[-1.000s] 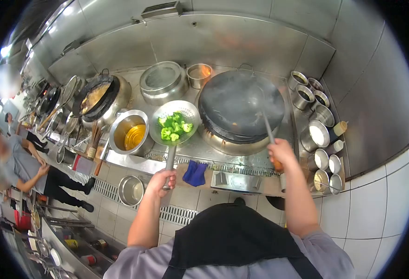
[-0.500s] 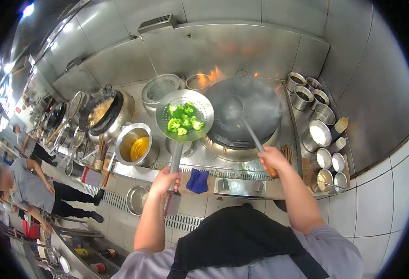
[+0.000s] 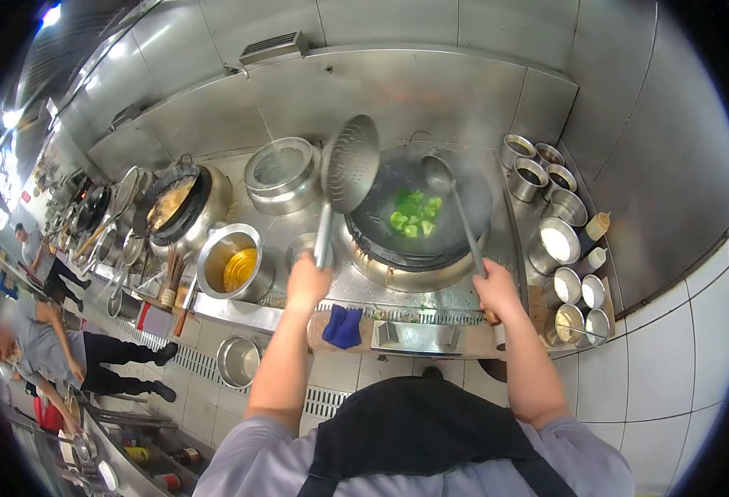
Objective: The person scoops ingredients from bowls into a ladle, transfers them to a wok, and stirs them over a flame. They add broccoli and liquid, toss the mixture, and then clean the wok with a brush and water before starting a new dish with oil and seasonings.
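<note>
My left hand (image 3: 309,283) is closed round the handle of a perforated skimmer (image 3: 354,164), which is tipped on its side above the left edge of a steaming wok (image 3: 464,217). Green broccoli florets (image 3: 416,213) lie in the middle of the wok. My right hand (image 3: 498,290) grips the handle of a long ladle (image 3: 440,172); its bowl is over the far right part of the wok. The skimmer's bowl holds no broccoli that I can see.
Left of the wok stand a lidded pot (image 3: 281,174) and a pot of yellow oil (image 3: 209,263). A blue cloth (image 3: 343,325) lies on the front edge. Seasoning containers (image 3: 555,243) line the right side. Another person (image 3: 41,338) stands at far left.
The skimmer has swung right and tipped, and the broccoli has gone from it into the wok. The ladle's bowl has moved up and right. The flames behind the wok have vanished.
</note>
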Demonstrator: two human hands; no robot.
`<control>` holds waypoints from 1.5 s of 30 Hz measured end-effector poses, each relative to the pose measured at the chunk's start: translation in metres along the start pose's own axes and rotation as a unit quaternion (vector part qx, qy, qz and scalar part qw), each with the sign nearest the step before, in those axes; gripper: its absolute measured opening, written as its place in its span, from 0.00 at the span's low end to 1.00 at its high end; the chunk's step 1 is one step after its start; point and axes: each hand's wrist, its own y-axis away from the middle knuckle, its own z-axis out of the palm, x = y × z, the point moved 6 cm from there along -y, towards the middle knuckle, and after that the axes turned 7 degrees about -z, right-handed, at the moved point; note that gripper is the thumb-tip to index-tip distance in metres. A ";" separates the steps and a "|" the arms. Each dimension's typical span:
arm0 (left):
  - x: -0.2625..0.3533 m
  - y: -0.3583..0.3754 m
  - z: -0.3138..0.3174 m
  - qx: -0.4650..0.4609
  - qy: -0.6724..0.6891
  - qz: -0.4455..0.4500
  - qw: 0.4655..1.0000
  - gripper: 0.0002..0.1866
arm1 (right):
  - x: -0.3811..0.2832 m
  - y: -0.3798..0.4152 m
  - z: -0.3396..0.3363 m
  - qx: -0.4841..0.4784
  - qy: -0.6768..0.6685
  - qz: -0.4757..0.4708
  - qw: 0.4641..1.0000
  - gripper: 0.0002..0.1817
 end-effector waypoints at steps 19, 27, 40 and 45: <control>-0.188 0.034 0.068 -0.295 0.409 -0.327 0.799 0.09 | 0.025 -0.060 0.039 -0.051 -0.012 0.033 0.998 0.24; -0.121 0.059 0.050 0.050 -0.005 0.040 0.998 0.21 | -0.027 0.008 -0.048 -0.020 0.616 -0.166 0.770 0.35; -0.111 0.069 0.126 -0.116 -0.108 -0.029 0.987 0.21 | -0.001 0.066 -0.096 -0.035 0.453 0.034 0.890 0.25; -0.123 0.044 0.109 -0.191 0.268 -0.119 0.937 0.23 | 0.059 0.023 -0.067 0.085 0.252 -0.076 0.961 0.26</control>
